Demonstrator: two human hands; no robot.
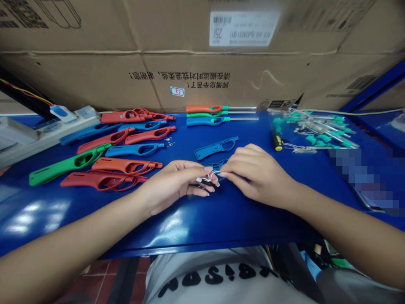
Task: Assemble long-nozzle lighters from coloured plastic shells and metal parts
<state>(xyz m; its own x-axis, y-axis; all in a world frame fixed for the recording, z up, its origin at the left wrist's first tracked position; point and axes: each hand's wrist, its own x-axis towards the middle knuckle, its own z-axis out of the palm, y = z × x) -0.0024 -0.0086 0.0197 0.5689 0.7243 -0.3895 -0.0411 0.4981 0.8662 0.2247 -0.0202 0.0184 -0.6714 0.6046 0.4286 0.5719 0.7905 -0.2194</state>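
Observation:
My left hand (172, 179) is closed around a small black part with white wires (208, 182), just above the blue table near its middle. My right hand (261, 177) pinches the end of a thin white wire (215, 172) between thumb and fingertips. Fingers partly cover both the part and the wire. Right behind the hands lies a blue lighter shell half (217, 147). Another blue shell piece (216, 164) shows partly between the hands.
Red, blue, green and orange lighter shells (134, 150) lie at left, beside a power strip (53, 131). Three assembled lighters (205, 121) rest against a cardboard box (190, 38). At right are metal tubes with teal parts (325, 128) and a yellow-black screwdriver (277, 142).

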